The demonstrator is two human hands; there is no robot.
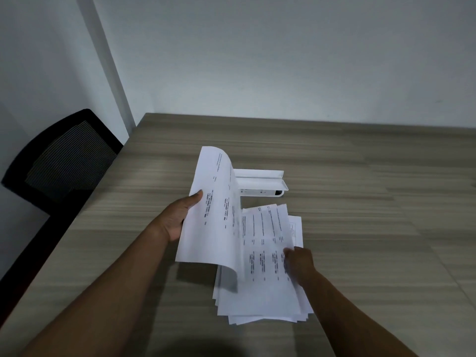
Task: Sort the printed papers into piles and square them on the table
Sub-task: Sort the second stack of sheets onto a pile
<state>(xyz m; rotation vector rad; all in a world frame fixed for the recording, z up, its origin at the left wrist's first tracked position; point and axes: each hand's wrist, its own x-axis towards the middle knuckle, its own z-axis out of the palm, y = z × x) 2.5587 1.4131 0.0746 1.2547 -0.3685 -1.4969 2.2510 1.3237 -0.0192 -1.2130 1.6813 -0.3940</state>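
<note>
Lifting a sheet off the fanned stack

Left hand (pixel 180 217) pinches the curling sheet (pixel 206 215) clear; right hand (pixel 300 262) presses the stack (pixel 262 292) (near the white tray (pixel 260 182)), steadying it.

Left hand (pixel 180 217) lifts curled sheet (pixel 206 222); right hand (pixel 300 264) presses fanned papers (pixel 262 287) on table (pixel 360 202).

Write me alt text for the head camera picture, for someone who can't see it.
A person's left hand lifts a curling printed sheet off a loose, uneven stack of papers on a wooden table, while the right hand presses on the stack. A white box lies behind the papers, and a black chair stands at the table's left edge.
</note>
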